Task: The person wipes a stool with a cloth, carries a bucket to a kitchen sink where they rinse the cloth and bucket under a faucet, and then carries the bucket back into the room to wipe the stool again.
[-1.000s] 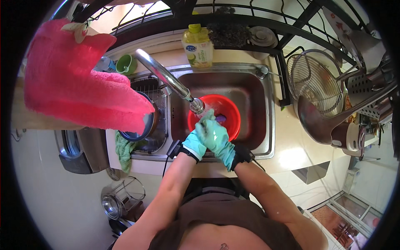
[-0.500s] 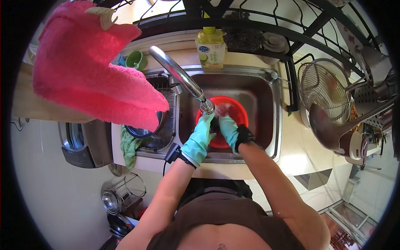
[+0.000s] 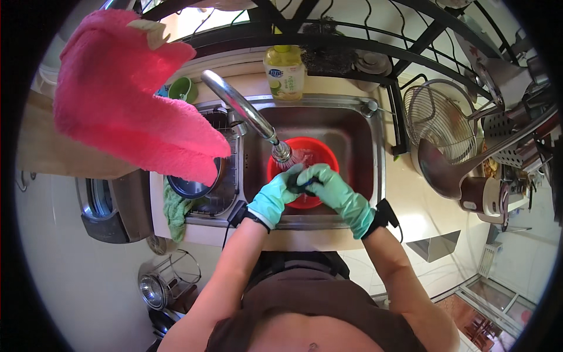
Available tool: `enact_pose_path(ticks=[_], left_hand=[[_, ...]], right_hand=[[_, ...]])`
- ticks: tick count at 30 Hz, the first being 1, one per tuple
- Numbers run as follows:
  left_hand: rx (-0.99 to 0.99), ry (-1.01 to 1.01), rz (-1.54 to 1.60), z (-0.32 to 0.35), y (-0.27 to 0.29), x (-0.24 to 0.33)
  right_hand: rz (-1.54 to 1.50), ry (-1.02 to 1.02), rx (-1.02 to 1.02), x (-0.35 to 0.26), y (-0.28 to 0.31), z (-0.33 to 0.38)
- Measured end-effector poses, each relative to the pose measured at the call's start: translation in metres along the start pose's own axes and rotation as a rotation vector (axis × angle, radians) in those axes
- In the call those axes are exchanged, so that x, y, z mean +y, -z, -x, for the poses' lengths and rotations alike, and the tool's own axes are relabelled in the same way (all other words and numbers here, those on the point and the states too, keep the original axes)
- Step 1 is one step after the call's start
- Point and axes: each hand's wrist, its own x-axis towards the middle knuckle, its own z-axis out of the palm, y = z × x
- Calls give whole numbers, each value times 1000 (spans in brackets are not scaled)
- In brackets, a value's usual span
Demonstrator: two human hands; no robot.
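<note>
A running faucet (image 3: 282,151) sends water into a round red basin (image 3: 330,157) in the steel sink (image 3: 358,126). Over the basin's near part, my left hand (image 3: 274,199), in a mint-green rubber glove, closes on a small dark object (image 3: 302,186). My right hand (image 3: 337,193), gloved alike, pinches the other end of this object with bent fingers. Both hands meet just below the spout. The object is mostly covered by the gloves, and its kind cannot be made out.
A yellow-green soap bottle (image 3: 285,73) stands behind the sink. On the left, a dark pan (image 3: 190,186) sits on a wire rack near a green cloth (image 3: 176,211). Pink fluffy fabric (image 3: 129,111) hangs close at upper left. A ladle (image 3: 443,173) and wire strainer (image 3: 443,117) hang at right.
My right hand has come up out of the basin and turned, its fingers now on the dark object. My left hand has moved slightly down, away from the spout. The view has shifted slightly.
</note>
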Motion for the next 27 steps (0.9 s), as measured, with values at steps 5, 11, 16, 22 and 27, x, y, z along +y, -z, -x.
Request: enact_pose_path(ticks=[5, 11, 16, 22, 27], left_hand=[[6, 95, -122, 17, -18, -3], [-121, 34, -175, 32, -19, -13], [-300, 134, 24, 65, -60, -12], [-224, 103, 43, 53, -67, -31], [-403, 593, 294, 41, -63, -21]], right_hand=[[-268, -100, 81, 44, 14, -35], [-551, -278, -55, 63, 5, -51], [-1192, -595, -160, 47, 16, -20], [-1324, -371, -339, 34, 7, -29], [-934, -273, -319, 37, 27, -39]])
